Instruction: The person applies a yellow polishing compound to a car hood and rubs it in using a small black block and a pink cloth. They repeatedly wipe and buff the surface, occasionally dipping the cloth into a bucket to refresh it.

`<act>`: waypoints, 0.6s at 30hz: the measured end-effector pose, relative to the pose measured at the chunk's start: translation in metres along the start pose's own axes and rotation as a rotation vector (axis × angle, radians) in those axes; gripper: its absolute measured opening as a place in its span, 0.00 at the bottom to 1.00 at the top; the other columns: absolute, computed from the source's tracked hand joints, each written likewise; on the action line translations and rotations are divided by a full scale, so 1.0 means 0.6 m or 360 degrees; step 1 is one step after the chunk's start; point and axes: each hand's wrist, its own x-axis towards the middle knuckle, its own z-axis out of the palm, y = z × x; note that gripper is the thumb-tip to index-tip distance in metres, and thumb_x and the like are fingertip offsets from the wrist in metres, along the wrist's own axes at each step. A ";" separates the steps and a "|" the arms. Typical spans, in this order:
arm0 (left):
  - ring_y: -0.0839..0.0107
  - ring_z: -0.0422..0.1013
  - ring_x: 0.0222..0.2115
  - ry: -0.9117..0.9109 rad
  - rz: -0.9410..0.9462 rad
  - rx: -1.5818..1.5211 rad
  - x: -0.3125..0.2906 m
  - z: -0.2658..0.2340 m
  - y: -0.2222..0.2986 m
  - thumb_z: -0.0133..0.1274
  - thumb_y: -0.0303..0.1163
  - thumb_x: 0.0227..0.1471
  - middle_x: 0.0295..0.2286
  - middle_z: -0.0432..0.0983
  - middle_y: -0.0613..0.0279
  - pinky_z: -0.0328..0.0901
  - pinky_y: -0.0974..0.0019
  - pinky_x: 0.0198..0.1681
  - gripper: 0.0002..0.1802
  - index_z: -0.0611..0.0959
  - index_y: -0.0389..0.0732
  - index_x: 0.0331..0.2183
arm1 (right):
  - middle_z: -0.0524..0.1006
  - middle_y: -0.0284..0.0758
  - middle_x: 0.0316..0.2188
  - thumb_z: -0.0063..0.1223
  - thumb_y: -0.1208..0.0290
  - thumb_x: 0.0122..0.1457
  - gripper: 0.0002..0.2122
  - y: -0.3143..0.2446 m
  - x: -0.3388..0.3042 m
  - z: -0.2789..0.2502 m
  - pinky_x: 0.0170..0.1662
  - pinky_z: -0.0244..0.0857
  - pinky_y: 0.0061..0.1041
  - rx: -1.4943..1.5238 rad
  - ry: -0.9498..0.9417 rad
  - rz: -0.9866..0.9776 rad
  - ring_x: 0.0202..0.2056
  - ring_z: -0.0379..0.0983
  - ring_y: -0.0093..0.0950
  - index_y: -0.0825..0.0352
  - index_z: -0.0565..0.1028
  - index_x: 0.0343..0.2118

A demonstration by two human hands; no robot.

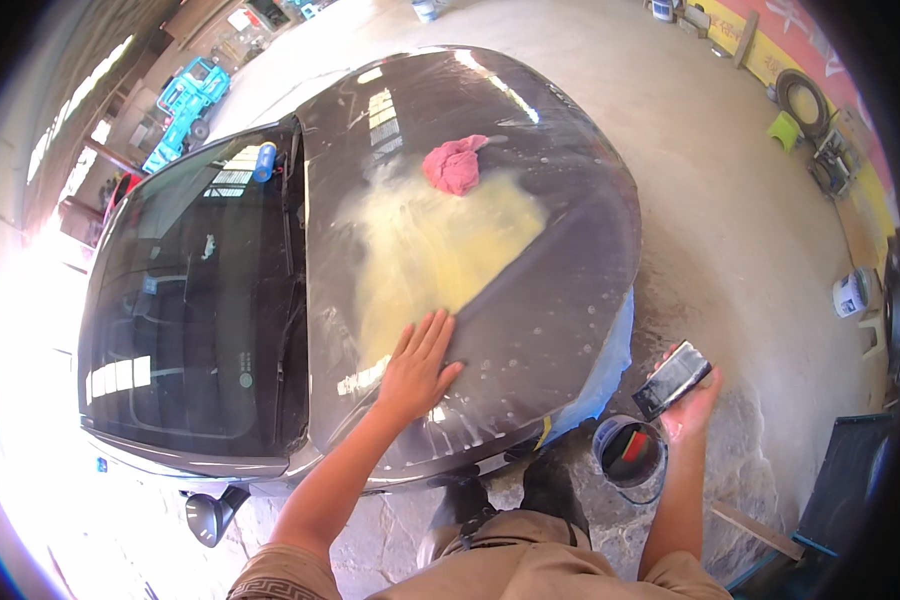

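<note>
My left hand [416, 372] lies flat, fingers stretched, on the dark car hood [560, 285], at the near edge of a pale yellow filler patch [490, 228]. The surface around the patch looks wet and smeared with whitish residue. Off to the right, beyond the hood's edge, my right hand [692, 412] grips a dark rectangular sanding block [672, 380] with whitish residue on it. A crumpled pink cloth [454, 166] rests on the hood at the far side of the patch.
Below my right hand stands a bucket [602, 440] of dark liquid with a red item inside. Blue sheeting [610, 360] hangs along the car's front. A blue roll [265, 162] sits by the windshield [180, 300]. A side mirror [210, 517] juts out. A wooden strip [758, 529] lies at right.
</note>
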 end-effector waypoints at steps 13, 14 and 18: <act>0.52 0.43 0.82 0.0211 -0.0725 -0.0068 0.051 -0.004 -0.264 0.38 0.54 0.79 0.81 0.50 0.53 0.39 0.41 0.83 0.40 0.59 0.45 0.81 | 0.81 0.48 0.60 0.47 0.41 0.74 0.34 0.067 -0.092 0.022 0.64 0.73 0.55 0.0085 -0.0185 -0.0061 0.60 0.78 0.47 0.68 0.75 0.67; 0.52 0.43 0.82 0.0219 -0.0808 -0.0051 0.074 0.002 -0.253 0.38 0.54 0.79 0.81 0.49 0.53 0.39 0.42 0.83 0.40 0.58 0.45 0.81 | 0.81 0.48 0.61 0.48 0.43 0.74 0.33 0.077 -0.106 0.030 0.65 0.73 0.56 0.0077 -0.0268 -0.0091 0.61 0.78 0.47 0.68 0.75 0.67; 0.52 0.45 0.81 0.0290 -0.0581 0.0026 0.071 0.030 -0.212 0.38 0.55 0.79 0.81 0.49 0.52 0.40 0.42 0.83 0.42 0.58 0.41 0.80 | 0.81 0.50 0.63 0.44 0.49 0.80 0.28 0.136 -0.166 0.063 0.64 0.76 0.58 -0.0050 -0.0275 -0.0197 0.61 0.80 0.49 0.68 0.74 0.69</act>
